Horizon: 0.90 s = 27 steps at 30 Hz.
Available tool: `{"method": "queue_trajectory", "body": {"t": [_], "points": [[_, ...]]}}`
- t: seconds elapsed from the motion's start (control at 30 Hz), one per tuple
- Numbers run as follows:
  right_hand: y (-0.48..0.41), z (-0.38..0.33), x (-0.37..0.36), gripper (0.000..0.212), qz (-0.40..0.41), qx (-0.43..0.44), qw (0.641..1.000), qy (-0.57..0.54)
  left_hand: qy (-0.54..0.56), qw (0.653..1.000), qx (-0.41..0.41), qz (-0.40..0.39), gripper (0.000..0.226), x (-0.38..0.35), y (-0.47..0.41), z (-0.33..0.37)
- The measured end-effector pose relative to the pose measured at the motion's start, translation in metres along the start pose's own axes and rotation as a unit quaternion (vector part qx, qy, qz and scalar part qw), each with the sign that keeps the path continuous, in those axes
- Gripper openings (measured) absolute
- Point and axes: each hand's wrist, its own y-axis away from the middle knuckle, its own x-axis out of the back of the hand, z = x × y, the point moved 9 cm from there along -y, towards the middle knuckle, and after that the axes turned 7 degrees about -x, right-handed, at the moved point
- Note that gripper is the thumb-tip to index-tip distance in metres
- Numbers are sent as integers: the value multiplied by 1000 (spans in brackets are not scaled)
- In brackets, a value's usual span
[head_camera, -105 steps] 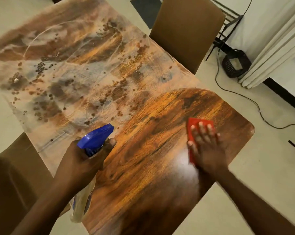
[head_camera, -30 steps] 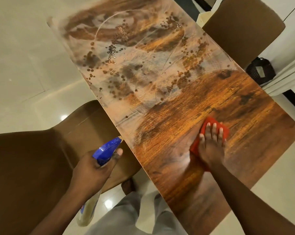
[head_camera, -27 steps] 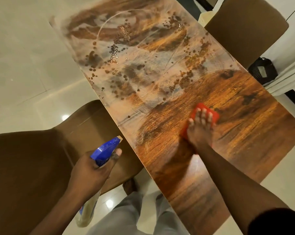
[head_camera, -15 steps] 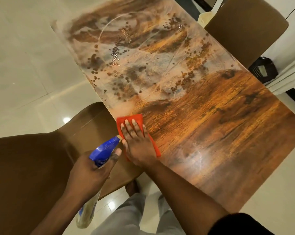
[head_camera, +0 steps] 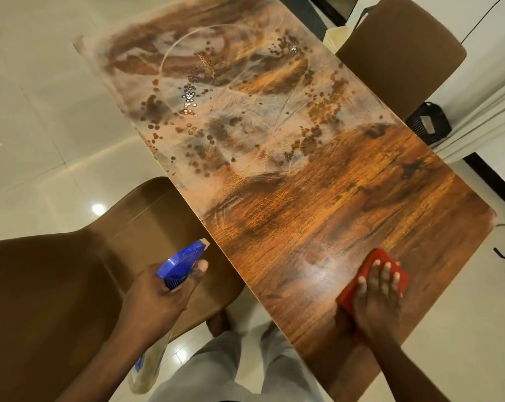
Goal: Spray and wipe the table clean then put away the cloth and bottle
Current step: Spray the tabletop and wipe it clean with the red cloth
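Note:
The wooden table (head_camera: 318, 204) runs from the lower right to the upper left. Its near half shows bare wood grain; its far half is covered by a whitish film with dark droplets. My right hand (head_camera: 376, 303) lies flat on the red cloth (head_camera: 381, 262), pressing it onto the table's near right part. My left hand (head_camera: 155, 303) grips the spray bottle (head_camera: 181, 261) by its blue trigger head, held off the table's left edge above a chair; the clear body hangs below my wrist.
A brown chair (head_camera: 57, 285) stands close at the left, tucked against the table edge. A second brown chair (head_camera: 402, 44) is at the far right side. A black box (head_camera: 428, 126) and cables lie on the tiled floor by white curtains. My legs show below.
My right hand slid the red cloth from the table's left edge beside the bottle back across to the near right part. The left hand with the bottle has barely moved.

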Motion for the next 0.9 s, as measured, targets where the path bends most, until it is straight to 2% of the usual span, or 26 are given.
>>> {"method": "queue_trajectory", "body": {"t": [0.07,0.17,0.27,0.33,0.4,0.47,0.6,0.67,0.77,0.9], "points": [[-27,-32,10,68,11,-31,999,-36,-1,1000,4,4,59,2,0,-1],[-56,-115,9,68,15,9,999,-34,7,1000,24,12,60,3,1,-5],[-56,-221,-7,70,-2,120,993,-1,9,999,36,20,65,1,0,-6],[-36,-292,-24,70,-23,216,976,18,10,999,32,31,66,1,-1,-1],[-1,-347,-46,71,-42,324,944,53,5,999,24,43,68,-1,-1,5],[41,-373,-67,70,-59,419,902,86,-7,999,10,52,67,-5,1,14],[97,-342,-88,66,-70,539,829,134,-19,998,-19,60,53,-14,6,35],[110,-300,-87,64,-76,559,814,138,-22,998,-32,55,45,-22,10,46],[114,-221,-75,64,-73,541,829,118,-21,997,-43,56,43,-34,16,62],[83,-108,-48,63,-29,450,888,92,-15,997,-48,57,48,-47,21,77]]}}
